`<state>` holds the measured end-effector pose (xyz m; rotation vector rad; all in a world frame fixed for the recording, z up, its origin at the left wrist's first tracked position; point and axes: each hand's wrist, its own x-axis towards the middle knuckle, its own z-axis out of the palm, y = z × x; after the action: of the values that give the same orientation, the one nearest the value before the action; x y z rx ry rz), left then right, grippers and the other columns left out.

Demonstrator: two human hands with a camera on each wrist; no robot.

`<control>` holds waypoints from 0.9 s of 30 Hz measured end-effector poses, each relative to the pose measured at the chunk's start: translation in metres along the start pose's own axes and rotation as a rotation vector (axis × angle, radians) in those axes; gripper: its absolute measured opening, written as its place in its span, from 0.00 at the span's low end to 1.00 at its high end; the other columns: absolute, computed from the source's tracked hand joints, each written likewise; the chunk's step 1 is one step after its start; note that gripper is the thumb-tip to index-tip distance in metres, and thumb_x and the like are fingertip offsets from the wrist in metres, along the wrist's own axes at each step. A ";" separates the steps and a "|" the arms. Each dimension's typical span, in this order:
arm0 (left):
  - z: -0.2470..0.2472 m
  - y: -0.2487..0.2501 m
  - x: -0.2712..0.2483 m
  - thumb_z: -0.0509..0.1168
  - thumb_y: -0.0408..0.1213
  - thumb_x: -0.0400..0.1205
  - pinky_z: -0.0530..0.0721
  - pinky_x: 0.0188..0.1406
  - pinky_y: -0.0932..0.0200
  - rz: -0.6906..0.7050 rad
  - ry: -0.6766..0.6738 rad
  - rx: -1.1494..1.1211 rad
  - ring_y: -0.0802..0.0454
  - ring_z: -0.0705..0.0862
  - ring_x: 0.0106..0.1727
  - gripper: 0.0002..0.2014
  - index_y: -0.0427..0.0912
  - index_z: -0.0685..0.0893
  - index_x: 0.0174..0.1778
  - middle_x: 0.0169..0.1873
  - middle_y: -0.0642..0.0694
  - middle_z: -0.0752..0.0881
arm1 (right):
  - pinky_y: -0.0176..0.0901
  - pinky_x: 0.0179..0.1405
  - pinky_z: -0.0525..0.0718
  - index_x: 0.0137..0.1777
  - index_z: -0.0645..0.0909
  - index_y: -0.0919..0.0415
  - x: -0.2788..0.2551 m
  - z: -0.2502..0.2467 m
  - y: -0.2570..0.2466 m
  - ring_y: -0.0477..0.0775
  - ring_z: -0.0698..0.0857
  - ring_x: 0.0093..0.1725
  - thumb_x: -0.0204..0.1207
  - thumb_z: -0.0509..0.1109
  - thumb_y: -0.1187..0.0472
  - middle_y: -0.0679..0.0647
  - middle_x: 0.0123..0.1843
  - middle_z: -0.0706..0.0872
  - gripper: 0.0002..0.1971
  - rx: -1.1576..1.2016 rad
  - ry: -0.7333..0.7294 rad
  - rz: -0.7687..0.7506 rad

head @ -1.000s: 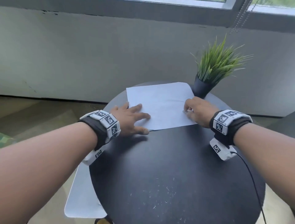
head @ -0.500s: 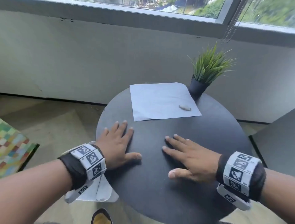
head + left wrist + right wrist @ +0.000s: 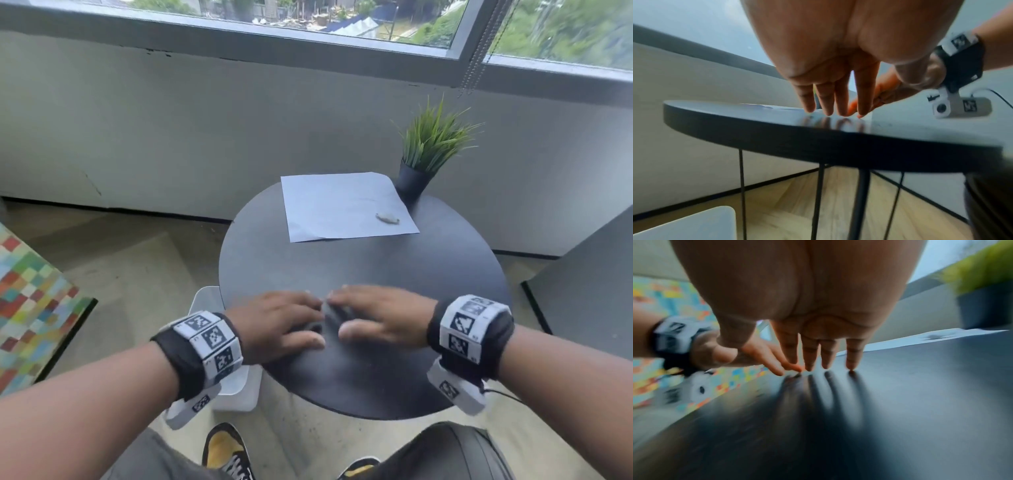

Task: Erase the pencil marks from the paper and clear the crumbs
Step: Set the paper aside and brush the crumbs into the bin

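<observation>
A white sheet of paper (image 3: 342,205) lies at the far side of the round black table (image 3: 376,267). A small whitish eraser (image 3: 387,217) rests on the paper's right part. My left hand (image 3: 281,322) and right hand (image 3: 380,317) lie flat on the near part of the tabletop, fingers straight, fingertips almost meeting in the middle. Neither hand holds anything. In the left wrist view my left hand's fingertips (image 3: 828,112) touch the table surface; in the right wrist view my right hand's fingertips (image 3: 826,366) do the same. Both hands are motion-blurred. No crumbs can be made out.
A potted green plant (image 3: 428,150) stands at the table's far right, beside the paper. A white stool or stand (image 3: 233,377) sits below the table's left edge. A colourful checked cushion (image 3: 30,308) is at the far left, a grey block (image 3: 589,287) at the right.
My right hand left the eraser on the paper and both hands pulled back to the near part of the table. They have since slid inward until the fingertips nearly touch.
</observation>
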<state>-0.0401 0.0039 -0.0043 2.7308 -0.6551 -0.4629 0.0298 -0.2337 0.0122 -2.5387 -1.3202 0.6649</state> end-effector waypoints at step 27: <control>-0.002 0.017 0.035 0.42 0.83 0.66 0.53 0.82 0.53 -0.212 -0.019 0.090 0.50 0.53 0.87 0.53 0.55 0.64 0.83 0.86 0.50 0.55 | 0.37 0.81 0.45 0.86 0.52 0.50 -0.061 0.008 0.036 0.46 0.49 0.85 0.78 0.57 0.32 0.48 0.87 0.51 0.41 0.092 0.099 0.405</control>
<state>-0.0164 -0.0271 -0.0045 2.8992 -0.4007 -0.5200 0.0219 -0.3044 0.0095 -2.7433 -0.7291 0.6403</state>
